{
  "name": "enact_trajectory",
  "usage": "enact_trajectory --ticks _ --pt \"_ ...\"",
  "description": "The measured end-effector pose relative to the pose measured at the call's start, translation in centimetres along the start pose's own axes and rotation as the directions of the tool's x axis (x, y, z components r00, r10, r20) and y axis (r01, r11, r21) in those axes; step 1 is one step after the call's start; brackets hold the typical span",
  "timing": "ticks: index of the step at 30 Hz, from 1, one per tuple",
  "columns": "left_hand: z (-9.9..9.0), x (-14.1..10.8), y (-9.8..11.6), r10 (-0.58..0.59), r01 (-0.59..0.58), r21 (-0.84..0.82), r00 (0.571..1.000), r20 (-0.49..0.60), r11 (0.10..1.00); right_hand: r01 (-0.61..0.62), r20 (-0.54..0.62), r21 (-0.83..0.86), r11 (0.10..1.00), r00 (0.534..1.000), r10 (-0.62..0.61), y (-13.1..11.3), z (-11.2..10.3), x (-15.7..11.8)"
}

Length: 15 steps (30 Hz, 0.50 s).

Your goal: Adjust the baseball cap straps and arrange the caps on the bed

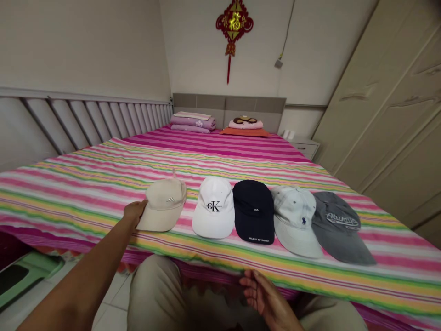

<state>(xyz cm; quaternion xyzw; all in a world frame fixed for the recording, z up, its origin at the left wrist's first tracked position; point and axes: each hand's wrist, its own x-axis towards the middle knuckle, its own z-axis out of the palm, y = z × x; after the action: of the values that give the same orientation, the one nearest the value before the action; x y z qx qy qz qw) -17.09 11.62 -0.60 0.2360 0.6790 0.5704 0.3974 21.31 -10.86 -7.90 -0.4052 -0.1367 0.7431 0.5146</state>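
Observation:
At the left end of a row of caps, my left hand pinches the side of a beige cap with a small logo, its brim toward me. Beside it lie a white cap with black letters and a navy cap with small white writing. Farther right, a pale grey-white cap with a dark blue emblem touches a dark grey cap with white lettering. My right hand hangs near the bed's front edge, palm partly up, fingers slightly curled and apart, holding nothing.
The caps lie on a striped sheet over the bed. Folded purple bedding and an orange and pink stack sit by the headboard. A rail runs along the left; a green stool stands on the floor.

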Motion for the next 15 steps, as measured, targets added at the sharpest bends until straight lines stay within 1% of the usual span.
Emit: enact_trajectory --ticks 2,5,7,8,9,10,11,12,13,14,15 --pt "0.0 0.3 0.3 0.045 -0.043 0.079 0.999 -0.030 0.996 -0.003 -0.012 0.003 1.000 1.000 0.003 0.0 0.1 -0.2" --pt "0.2 -0.4 1.4 0.116 -0.115 0.102 0.993 -0.003 0.988 -0.005 -0.016 0.004 1.000 1.000 0.005 0.1 0.3 -0.4" --pt "0.7 -2.1 1.6 0.148 -0.152 0.071 0.988 0.053 0.986 -0.003 -0.019 0.009 1.000 1.000 0.003 0.2 0.3 -0.5" --pt "1.1 -3.3 1.4 0.148 -0.154 0.056 0.984 0.097 0.986 -0.002 -0.025 0.013 1.000 1.000 0.002 0.3 0.2 -0.6" --pt "1.5 -4.8 0.9 0.136 -0.145 0.047 0.978 0.159 0.988 -0.004 -0.030 0.017 1.000 1.000 0.005 0.3 0.2 -0.6" --pt "1.9 -6.4 0.1 0.094 -0.109 0.057 0.970 0.226 0.992 -0.009 -0.033 0.021 1.000 0.999 0.010 0.4 0.2 -0.5" --pt "2.3 -8.1 -0.9 0.037 -0.064 0.076 0.951 0.307 0.995 -0.014 -0.036 0.024 1.000 0.999 0.015 0.5 0.2 -0.5" --pt "2.8 -9.9 -2.0 -0.042 -0.005 0.115 0.916 0.399 0.993 -0.019 -0.037 0.024 1.000 0.999 0.020 0.6 0.2 -0.5" --pt "3.2 -11.6 -3.2 -0.134 0.061 0.164 0.863 0.486 0.985 -0.023 -0.038 0.022 0.999 0.999 0.024 0.6 0.3 -0.5" --pt "3.8 -13.2 -4.4 -0.225 0.125 0.211 0.798 0.560 0.969 -0.024 -0.040 0.016 1.000 0.999 0.025 0.6 0.3 -0.5" --pt "4.4 -14.5 -5.4 -0.301 0.182 0.250 0.736 0.606 0.951 -0.025 -0.040 0.005 1.000 0.999 0.025 0.7 0.5 -0.5"
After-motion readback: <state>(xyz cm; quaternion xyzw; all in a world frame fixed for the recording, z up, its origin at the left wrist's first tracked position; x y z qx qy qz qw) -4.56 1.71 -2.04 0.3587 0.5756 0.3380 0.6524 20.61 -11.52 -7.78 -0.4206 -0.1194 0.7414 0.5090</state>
